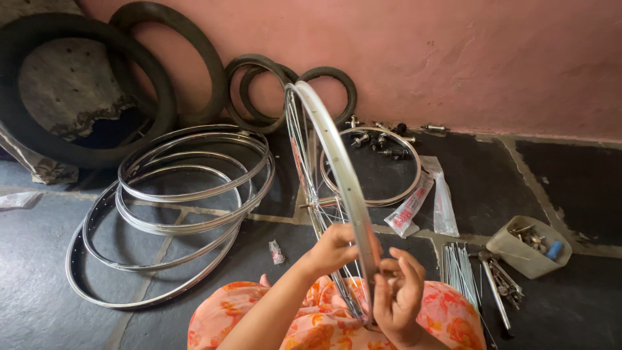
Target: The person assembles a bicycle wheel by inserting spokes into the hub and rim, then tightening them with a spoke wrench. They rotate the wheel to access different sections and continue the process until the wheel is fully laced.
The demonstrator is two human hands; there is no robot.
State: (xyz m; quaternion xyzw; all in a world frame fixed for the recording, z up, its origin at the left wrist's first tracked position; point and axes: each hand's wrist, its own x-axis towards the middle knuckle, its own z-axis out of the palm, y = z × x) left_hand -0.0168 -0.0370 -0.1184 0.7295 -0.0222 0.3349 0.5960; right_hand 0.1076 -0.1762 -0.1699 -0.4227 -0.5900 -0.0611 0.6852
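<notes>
Landmark: upright spoked wheel rim (337, 175). Two long clear plastic packets lie on the floor just right of it, touching at their upper ends: one with red-and-white print (409, 207), one plain clear (444, 204). Small crumpled clear-and-red wrapper (276, 251) on the floor just left of the rim's lower part. No signs or screens.

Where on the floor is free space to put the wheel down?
Bare floor lies at far right, between the wall and the tub of small parts, and at near left, outside the stacked rims. It is crowded around the spokes, packets and hubs.
</notes>
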